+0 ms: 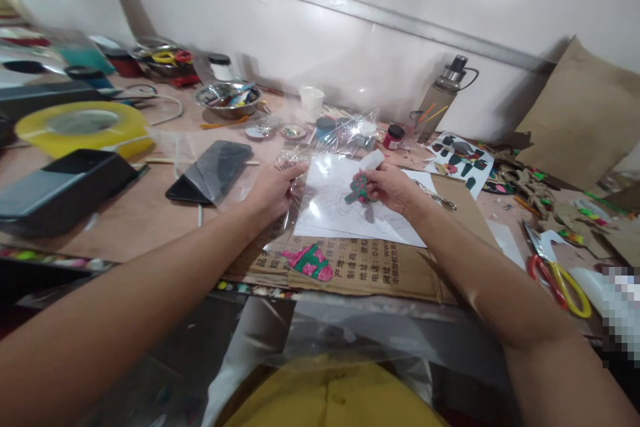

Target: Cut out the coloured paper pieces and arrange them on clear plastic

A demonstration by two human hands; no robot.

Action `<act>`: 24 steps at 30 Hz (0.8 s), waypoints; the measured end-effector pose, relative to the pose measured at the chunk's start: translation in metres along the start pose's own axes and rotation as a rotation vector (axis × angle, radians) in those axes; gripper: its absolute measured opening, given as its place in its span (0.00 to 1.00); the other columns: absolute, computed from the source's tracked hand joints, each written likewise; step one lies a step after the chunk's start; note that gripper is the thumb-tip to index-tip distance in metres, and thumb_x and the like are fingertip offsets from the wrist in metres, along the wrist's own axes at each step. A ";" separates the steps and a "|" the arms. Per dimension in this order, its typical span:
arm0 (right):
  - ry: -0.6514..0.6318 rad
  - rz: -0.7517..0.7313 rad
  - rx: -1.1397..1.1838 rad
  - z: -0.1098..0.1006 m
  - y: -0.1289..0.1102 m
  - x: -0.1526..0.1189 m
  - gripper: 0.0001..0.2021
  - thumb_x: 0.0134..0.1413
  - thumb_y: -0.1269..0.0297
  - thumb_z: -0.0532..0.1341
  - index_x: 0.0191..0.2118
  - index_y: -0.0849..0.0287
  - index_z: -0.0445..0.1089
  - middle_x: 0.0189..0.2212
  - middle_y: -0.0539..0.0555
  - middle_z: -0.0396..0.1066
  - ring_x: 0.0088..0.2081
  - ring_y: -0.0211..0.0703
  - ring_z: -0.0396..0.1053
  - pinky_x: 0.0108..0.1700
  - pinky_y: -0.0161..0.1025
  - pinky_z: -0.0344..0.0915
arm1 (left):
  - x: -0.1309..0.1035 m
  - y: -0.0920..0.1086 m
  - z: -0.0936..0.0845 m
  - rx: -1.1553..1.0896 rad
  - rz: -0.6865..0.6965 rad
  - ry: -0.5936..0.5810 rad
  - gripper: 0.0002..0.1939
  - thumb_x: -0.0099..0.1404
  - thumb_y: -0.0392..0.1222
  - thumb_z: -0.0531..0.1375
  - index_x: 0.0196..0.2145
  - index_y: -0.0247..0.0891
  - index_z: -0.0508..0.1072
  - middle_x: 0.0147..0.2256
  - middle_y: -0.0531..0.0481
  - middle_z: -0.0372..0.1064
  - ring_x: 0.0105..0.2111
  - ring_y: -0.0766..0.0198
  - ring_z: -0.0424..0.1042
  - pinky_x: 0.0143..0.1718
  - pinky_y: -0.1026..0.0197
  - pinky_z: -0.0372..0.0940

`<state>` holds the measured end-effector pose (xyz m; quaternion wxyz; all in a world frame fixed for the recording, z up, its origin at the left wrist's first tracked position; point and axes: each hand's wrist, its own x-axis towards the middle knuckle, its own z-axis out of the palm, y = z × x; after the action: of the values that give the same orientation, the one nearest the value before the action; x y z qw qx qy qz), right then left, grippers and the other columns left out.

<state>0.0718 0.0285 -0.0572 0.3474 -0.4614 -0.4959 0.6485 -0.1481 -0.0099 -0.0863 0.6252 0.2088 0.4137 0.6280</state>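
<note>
Where hands work, cluttered wooden table (145, 213), white wall (350, 47), cardboard (580, 120).

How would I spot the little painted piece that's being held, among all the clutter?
Start at the white sheet on the cardboard in the middle of the table. Just above it, the right hand pinches a small green cut-out with red spots. Unlike the similar green and pink piece lying on the cardboard, this one is lifted in the fingers.

Wooden table (150, 213), cluttered. At 6 o'clock, a flattened cardboard sheet (360, 267) bearing a white paper (340, 207). At 9 o'clock, a dark case (60, 190) and a phone (210, 173). At 10 o'clock, a yellow tape roll (83, 127). At 12 o'clock, a metal bowl (227, 99) and a white cup (311, 102). At 1 o'clock, a bottle (445, 97). At 4 o'clock, scissors (555, 273).
</note>
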 end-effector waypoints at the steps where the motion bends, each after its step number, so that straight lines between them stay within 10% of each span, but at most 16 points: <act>1: 0.033 -0.012 -0.008 -0.007 0.000 -0.001 0.06 0.55 0.72 0.65 0.33 0.60 0.66 0.22 0.48 0.67 0.19 0.30 0.58 0.19 0.29 0.56 | 0.000 0.000 0.000 0.020 0.015 -0.012 0.13 0.54 0.25 0.67 0.23 0.36 0.66 0.19 0.59 0.58 0.14 0.77 0.54 0.12 0.74 0.49; 10: 0.272 -0.167 -0.038 -0.047 0.003 -0.017 0.05 0.52 0.73 0.64 0.34 0.56 0.70 0.31 0.50 0.75 0.32 0.37 0.75 0.38 0.36 0.76 | -0.003 -0.001 0.000 0.068 0.115 -0.023 0.16 0.55 0.25 0.67 0.21 0.37 0.65 0.19 0.58 0.57 0.15 0.77 0.54 0.13 0.73 0.49; 15: 0.169 -0.317 -0.139 -0.043 0.008 -0.039 0.10 0.49 0.74 0.65 0.38 0.55 0.76 0.43 0.51 0.78 0.49 0.41 0.75 0.59 0.44 0.70 | -0.001 -0.002 -0.001 0.052 0.101 -0.031 0.15 0.54 0.25 0.68 0.22 0.37 0.67 0.19 0.57 0.58 0.15 0.77 0.54 0.13 0.71 0.47; 24: 0.207 -0.556 -0.568 -0.031 0.011 -0.079 0.12 0.59 0.67 0.62 0.46 0.51 0.78 0.50 0.51 0.77 0.53 0.46 0.73 0.62 0.53 0.66 | 0.000 -0.003 -0.002 0.050 0.130 -0.053 0.15 0.55 0.24 0.66 0.21 0.37 0.66 0.19 0.57 0.57 0.16 0.76 0.52 0.14 0.70 0.46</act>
<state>0.1269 -0.0359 -0.0504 0.4165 -0.4501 -0.7234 0.3173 -0.1481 -0.0107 -0.0899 0.5884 0.2673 0.3981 0.6510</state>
